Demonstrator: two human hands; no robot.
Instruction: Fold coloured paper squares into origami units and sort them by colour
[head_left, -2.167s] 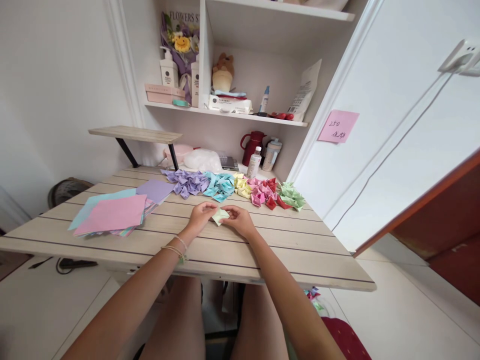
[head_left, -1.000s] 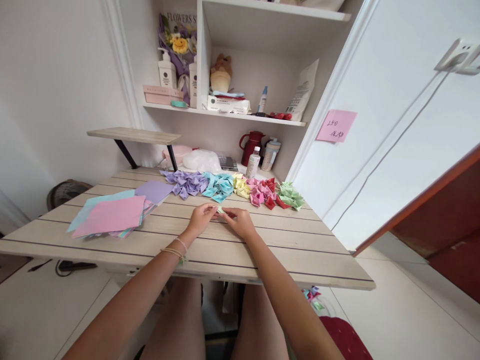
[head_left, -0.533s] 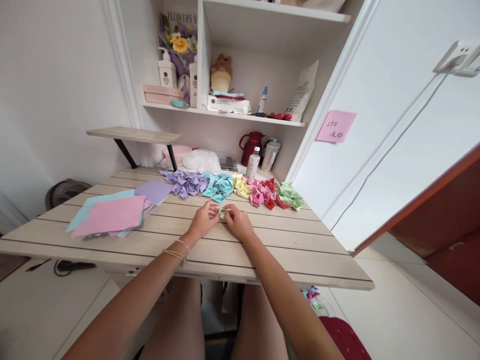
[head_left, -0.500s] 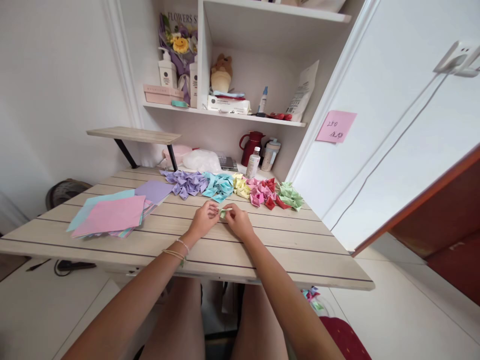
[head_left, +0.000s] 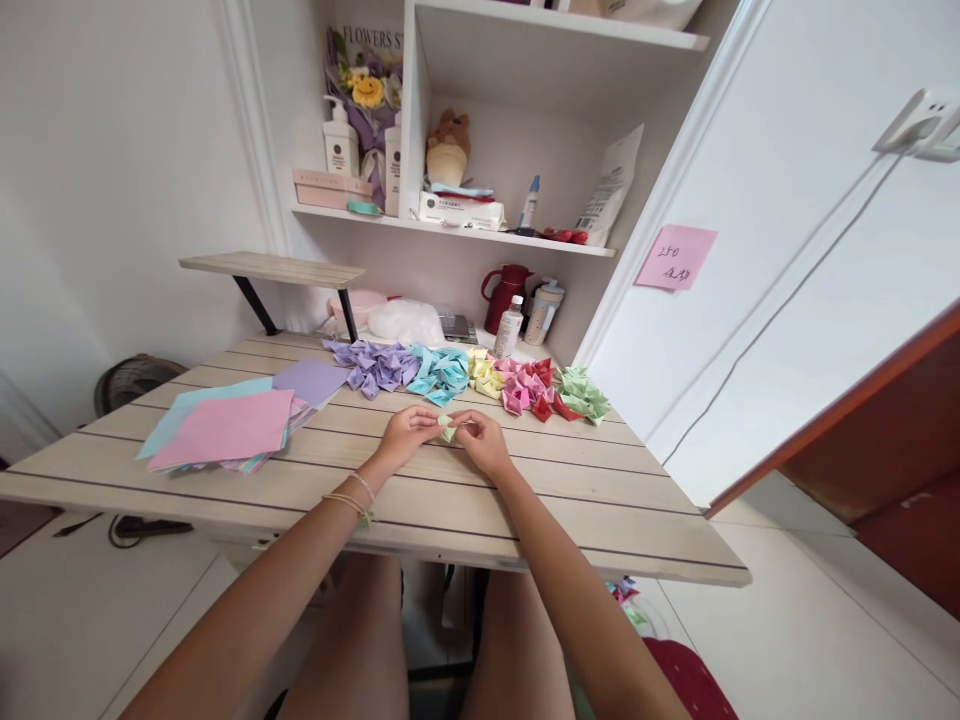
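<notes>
A small piece of folded light-green paper is held between my two hands, above the middle of the table. My left hand pinches its left side with fingertips and thumb. On the other side, my right hand has its fingers closed on the paper's right edge. Behind the hands lies a row of folded paper pieces: a purple pile, a blue pile, a yellow pile, a pink pile, some red pieces and a green pile.
Flat coloured paper sheets lie stacked on the table's left. A small raised shelf stands behind them. Near the back are a clear bottle, a red jug and a tumbler. The table's front edge is close to my legs.
The green paper has turned and now shows a pointed shape between my fingertips. My left fingers have straightened a little along it. The view has shifted slightly.
</notes>
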